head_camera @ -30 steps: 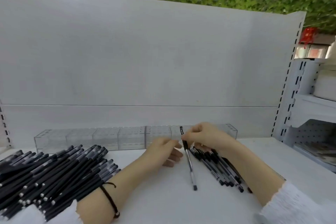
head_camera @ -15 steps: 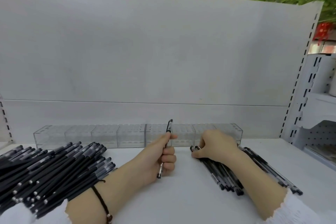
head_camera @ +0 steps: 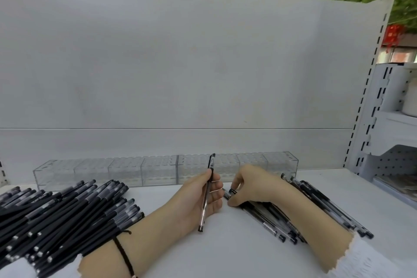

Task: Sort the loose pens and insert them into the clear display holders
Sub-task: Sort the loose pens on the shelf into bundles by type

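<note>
One pen (head_camera: pixel 207 189) is gripped in the left hand (head_camera: pixel 196 198), cap up, prob. ready for the clear holders (head_camera: pixel 126 171) behind; a 2nd pen (head_camera: pixel 232 191) is pinched off the pile (head_camera: pixel 273 221) by the right hand (head_camera: pixel 252 184).

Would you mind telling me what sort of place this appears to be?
Probably a stationery shop: white slotted shelving, clear display holders along the back, and piles of black pens.
</note>
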